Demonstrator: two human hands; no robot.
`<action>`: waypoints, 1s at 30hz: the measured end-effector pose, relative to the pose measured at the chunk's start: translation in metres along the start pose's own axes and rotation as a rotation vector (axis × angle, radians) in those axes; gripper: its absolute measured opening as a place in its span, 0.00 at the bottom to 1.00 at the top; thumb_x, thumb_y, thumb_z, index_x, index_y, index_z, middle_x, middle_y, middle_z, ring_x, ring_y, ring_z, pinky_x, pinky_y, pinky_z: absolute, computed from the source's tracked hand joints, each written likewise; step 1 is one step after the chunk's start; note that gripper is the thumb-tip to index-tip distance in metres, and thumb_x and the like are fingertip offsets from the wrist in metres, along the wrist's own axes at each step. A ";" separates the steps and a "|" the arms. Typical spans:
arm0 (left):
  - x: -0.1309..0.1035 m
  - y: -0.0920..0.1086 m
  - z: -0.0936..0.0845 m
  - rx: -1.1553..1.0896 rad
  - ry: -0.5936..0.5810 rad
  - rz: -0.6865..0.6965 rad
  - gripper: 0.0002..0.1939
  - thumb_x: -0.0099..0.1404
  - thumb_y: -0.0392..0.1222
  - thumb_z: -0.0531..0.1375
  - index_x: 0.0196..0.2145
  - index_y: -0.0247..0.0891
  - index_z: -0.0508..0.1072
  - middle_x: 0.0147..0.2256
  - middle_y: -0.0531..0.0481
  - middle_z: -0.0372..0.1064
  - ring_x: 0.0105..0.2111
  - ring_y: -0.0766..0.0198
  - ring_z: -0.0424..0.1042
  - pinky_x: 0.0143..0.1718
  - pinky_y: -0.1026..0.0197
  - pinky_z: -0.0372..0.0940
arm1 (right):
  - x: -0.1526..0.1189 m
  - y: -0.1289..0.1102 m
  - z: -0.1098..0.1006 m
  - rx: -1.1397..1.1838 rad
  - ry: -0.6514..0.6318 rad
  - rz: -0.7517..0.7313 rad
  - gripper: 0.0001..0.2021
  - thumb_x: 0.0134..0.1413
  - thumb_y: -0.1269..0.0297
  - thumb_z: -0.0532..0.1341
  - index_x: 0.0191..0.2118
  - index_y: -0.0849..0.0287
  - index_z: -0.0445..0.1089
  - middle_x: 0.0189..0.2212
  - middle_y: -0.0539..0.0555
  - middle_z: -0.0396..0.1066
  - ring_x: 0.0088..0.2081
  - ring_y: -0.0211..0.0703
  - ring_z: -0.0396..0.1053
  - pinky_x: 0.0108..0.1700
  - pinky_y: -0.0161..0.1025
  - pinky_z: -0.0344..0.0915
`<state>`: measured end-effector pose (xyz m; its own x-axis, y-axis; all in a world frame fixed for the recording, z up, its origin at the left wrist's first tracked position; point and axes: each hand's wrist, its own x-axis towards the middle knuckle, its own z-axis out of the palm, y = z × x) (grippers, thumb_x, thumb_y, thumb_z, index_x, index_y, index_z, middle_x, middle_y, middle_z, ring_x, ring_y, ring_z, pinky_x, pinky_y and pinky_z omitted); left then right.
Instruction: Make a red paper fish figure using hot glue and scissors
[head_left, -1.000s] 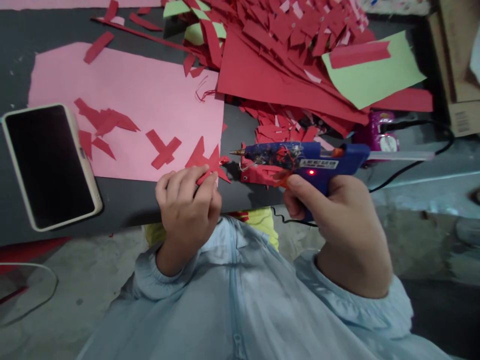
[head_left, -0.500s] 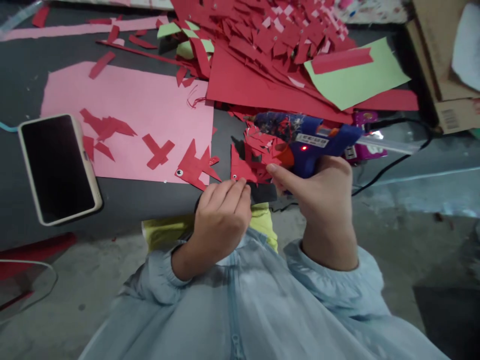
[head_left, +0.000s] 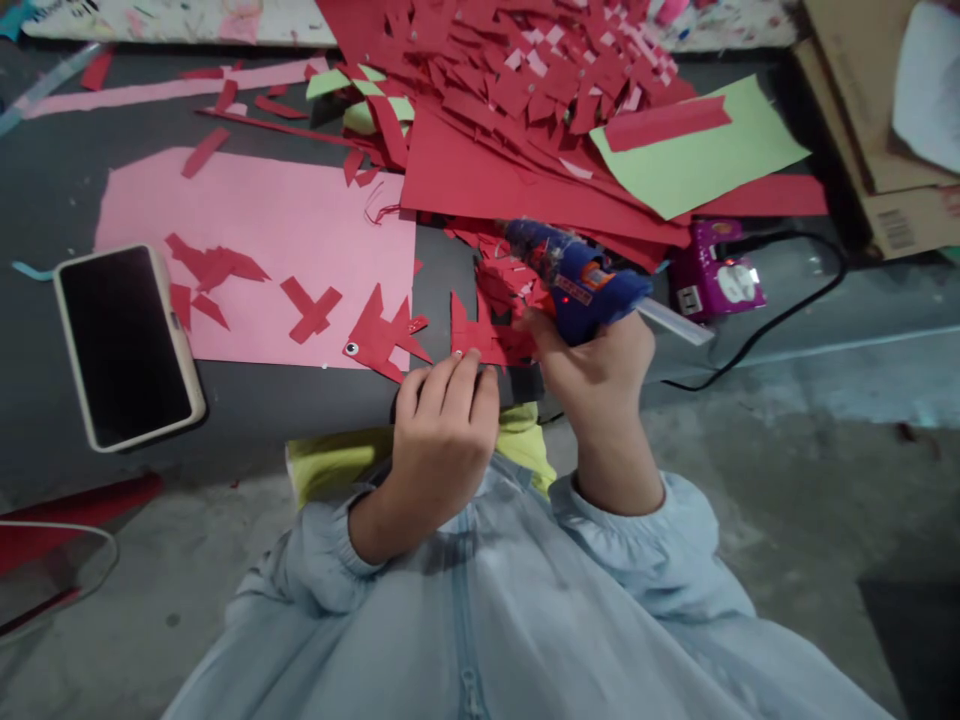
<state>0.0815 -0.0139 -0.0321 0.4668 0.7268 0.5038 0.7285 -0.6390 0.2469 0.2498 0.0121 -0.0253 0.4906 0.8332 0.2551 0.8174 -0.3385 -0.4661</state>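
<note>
My right hand [head_left: 604, 375] is closed around the grip of a blue glue gun [head_left: 581, 285] with a small red light lit. Its nozzle points to the upper left, and a clear glue stick [head_left: 679, 322] juts from its back end. Under the gun lie several red paper pieces, partly hidden. My left hand [head_left: 446, 430] has its fingers bent together at the table edge, the tips on a red paper fish [head_left: 484, 338]; the thumb is out of sight. Just left of it, another red paper fish [head_left: 381, 335] with a googly eye lies partly on pink paper.
A phone [head_left: 124, 345] rests left on the pink paper sheet [head_left: 300, 210], near red paper cut-outs [head_left: 311, 308]. Behind are a heap of red paper shapes [head_left: 525, 80] and a green sheet [head_left: 697, 155]. A purple box [head_left: 716, 270], black cable [head_left: 821, 290] and cardboard [head_left: 885, 110] sit right.
My right hand has moved left with the glue gun, whose back end has swung down and toward me. More of the purple box shows. My left hand stays at the fish.
</note>
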 end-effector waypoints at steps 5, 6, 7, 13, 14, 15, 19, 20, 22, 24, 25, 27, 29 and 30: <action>0.002 0.002 -0.003 0.112 -0.013 -0.130 0.11 0.67 0.35 0.59 0.46 0.30 0.77 0.48 0.38 0.78 0.43 0.51 0.75 0.44 0.49 0.62 | -0.008 -0.002 0.006 0.041 -0.026 -0.002 0.12 0.55 0.52 0.62 0.38 0.55 0.70 0.32 0.61 0.76 0.36 0.57 0.75 0.37 0.48 0.68; 0.002 0.003 -0.003 0.126 -0.017 -0.146 0.12 0.67 0.35 0.60 0.46 0.30 0.76 0.48 0.38 0.78 0.42 0.50 0.74 0.43 0.49 0.62 | -0.009 -0.002 0.008 0.063 -0.038 -0.003 0.12 0.57 0.52 0.61 0.38 0.55 0.71 0.32 0.61 0.77 0.35 0.57 0.75 0.38 0.49 0.68; 0.002 0.003 -0.003 0.133 -0.020 -0.154 0.12 0.67 0.35 0.60 0.47 0.29 0.76 0.48 0.38 0.79 0.42 0.50 0.74 0.43 0.49 0.62 | -0.009 -0.002 0.009 0.080 -0.046 -0.001 0.13 0.58 0.51 0.60 0.37 0.55 0.71 0.32 0.60 0.77 0.35 0.56 0.76 0.39 0.49 0.68; 0.005 0.006 -0.002 0.055 -0.030 -0.208 0.16 0.69 0.36 0.57 0.52 0.30 0.73 0.48 0.40 0.79 0.42 0.51 0.72 0.45 0.48 0.61 | -0.012 -0.002 0.012 0.141 -0.072 0.031 0.13 0.59 0.51 0.57 0.33 0.55 0.72 0.29 0.60 0.79 0.33 0.56 0.78 0.39 0.50 0.70; 0.006 0.006 -0.002 0.027 -0.027 -0.227 0.16 0.69 0.36 0.57 0.53 0.30 0.73 0.47 0.40 0.79 0.42 0.52 0.72 0.46 0.48 0.62 | -0.012 -0.002 0.012 0.154 -0.073 0.037 0.13 0.59 0.52 0.58 0.33 0.55 0.72 0.28 0.59 0.79 0.33 0.56 0.78 0.39 0.49 0.70; 0.007 0.006 -0.002 0.002 -0.020 -0.243 0.16 0.70 0.37 0.57 0.53 0.31 0.73 0.46 0.41 0.78 0.42 0.52 0.72 0.46 0.48 0.62 | -0.012 -0.002 0.012 0.164 -0.069 0.047 0.13 0.58 0.52 0.58 0.33 0.55 0.72 0.28 0.59 0.78 0.32 0.56 0.77 0.39 0.49 0.70; 0.014 0.005 0.003 -0.075 0.028 -0.294 0.12 0.71 0.40 0.57 0.48 0.35 0.76 0.41 0.43 0.76 0.41 0.55 0.72 0.45 0.52 0.64 | -0.012 0.000 0.013 0.155 -0.063 0.043 0.15 0.59 0.49 0.58 0.32 0.55 0.72 0.28 0.59 0.78 0.33 0.55 0.77 0.38 0.48 0.70; 0.015 0.004 0.005 -0.104 0.042 -0.304 0.11 0.71 0.40 0.57 0.47 0.36 0.76 0.41 0.43 0.76 0.40 0.56 0.72 0.44 0.54 0.65 | -0.012 0.001 0.013 0.140 -0.058 0.032 0.16 0.58 0.48 0.58 0.32 0.55 0.72 0.29 0.59 0.78 0.33 0.56 0.77 0.38 0.48 0.70; 0.018 0.002 0.009 -0.180 0.074 -0.325 0.09 0.72 0.39 0.57 0.45 0.37 0.77 0.40 0.45 0.75 0.40 0.60 0.73 0.44 0.58 0.67 | -0.011 0.002 0.015 0.107 -0.038 0.016 0.16 0.57 0.48 0.59 0.32 0.55 0.72 0.30 0.60 0.78 0.34 0.57 0.77 0.38 0.49 0.69; 0.021 -0.001 0.012 -0.266 0.103 -0.348 0.07 0.71 0.36 0.58 0.43 0.38 0.77 0.40 0.47 0.75 0.40 0.63 0.75 0.43 0.63 0.68 | -0.011 0.002 0.015 0.081 -0.011 0.030 0.16 0.54 0.48 0.61 0.33 0.56 0.73 0.29 0.60 0.78 0.33 0.58 0.77 0.37 0.49 0.69; 0.023 -0.002 0.013 -0.302 0.114 -0.361 0.07 0.70 0.35 0.58 0.41 0.38 0.76 0.40 0.48 0.75 0.39 0.65 0.75 0.42 0.65 0.68 | -0.011 0.002 0.015 0.081 -0.008 0.043 0.15 0.53 0.48 0.62 0.33 0.56 0.73 0.29 0.60 0.77 0.33 0.58 0.77 0.36 0.48 0.69; 0.026 -0.005 0.014 -0.345 0.123 -0.386 0.06 0.68 0.32 0.59 0.39 0.39 0.76 0.39 0.50 0.76 0.38 0.66 0.76 0.40 0.66 0.69 | -0.011 0.001 0.012 0.119 -0.032 0.061 0.15 0.53 0.48 0.63 0.32 0.56 0.73 0.27 0.60 0.76 0.32 0.58 0.76 0.34 0.48 0.68; 0.029 -0.009 0.013 -0.353 0.110 -0.421 0.07 0.67 0.31 0.59 0.39 0.40 0.75 0.38 0.50 0.76 0.37 0.67 0.76 0.38 0.66 0.69 | -0.011 -0.001 0.008 0.193 -0.059 0.080 0.15 0.55 0.48 0.62 0.30 0.55 0.72 0.25 0.60 0.75 0.31 0.58 0.76 0.33 0.48 0.68; 0.030 -0.012 0.013 -0.352 0.103 -0.445 0.07 0.67 0.31 0.59 0.39 0.40 0.74 0.38 0.51 0.77 0.36 0.67 0.76 0.38 0.65 0.69 | -0.010 -0.002 0.006 0.227 -0.058 0.091 0.15 0.55 0.48 0.62 0.29 0.54 0.72 0.25 0.60 0.75 0.31 0.58 0.76 0.32 0.48 0.68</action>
<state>0.0931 0.0189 -0.0307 0.0895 0.9280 0.3617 0.6244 -0.3352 0.7055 0.2409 0.0069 -0.0322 0.5353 0.8299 0.1571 0.6786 -0.3118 -0.6651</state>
